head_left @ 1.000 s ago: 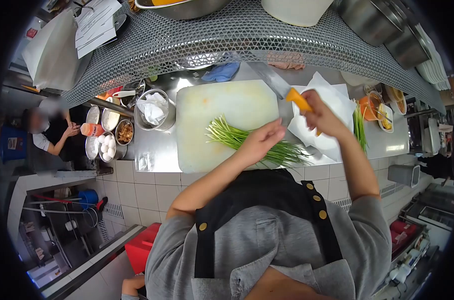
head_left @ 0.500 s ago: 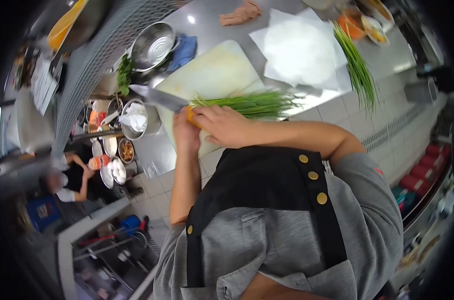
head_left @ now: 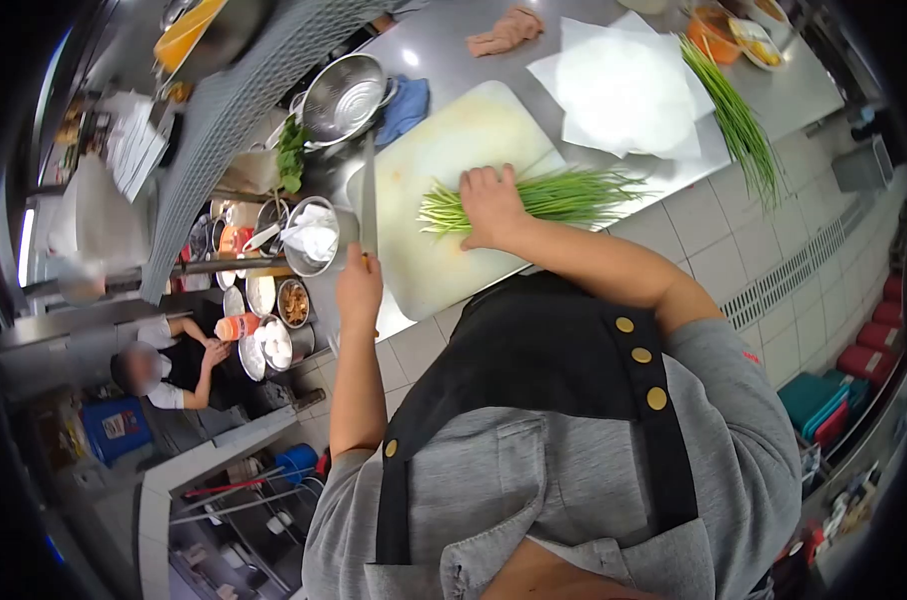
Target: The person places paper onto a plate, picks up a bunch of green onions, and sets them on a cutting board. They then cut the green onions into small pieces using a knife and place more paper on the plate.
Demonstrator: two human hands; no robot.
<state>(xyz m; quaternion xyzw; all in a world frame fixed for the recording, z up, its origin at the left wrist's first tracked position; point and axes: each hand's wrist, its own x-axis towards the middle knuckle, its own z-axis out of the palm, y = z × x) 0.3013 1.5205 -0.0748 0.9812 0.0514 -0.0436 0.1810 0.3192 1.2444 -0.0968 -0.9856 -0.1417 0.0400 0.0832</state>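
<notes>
My left hand (head_left: 360, 290) is closed round the handle of a knife (head_left: 370, 200). Its blade points away from me along the left edge of the white cutting board (head_left: 424, 270). On the board lies a bunch of green chives (head_left: 574, 198), pale ends toward the knife. My right hand (head_left: 494, 208) rests over the bunch near those ends, fingers bent round the stalks and thumb toward me. Blade and chives are apart.
Behind the board are a metal colander (head_left: 344, 98), a blue cloth (head_left: 404, 108) and a pinkish cloth (head_left: 505, 31). White paper sheets (head_left: 626, 90) and more chives (head_left: 736, 125) lie right. A metal pot (head_left: 311, 262) stands left. A co-worker (head_left: 174, 370) is at far left.
My hands, together at the knife before, have moved apart. The right now rests on the chives. The blade has swung from pointing left to pointing away from me. The whole view has shifted slightly.
</notes>
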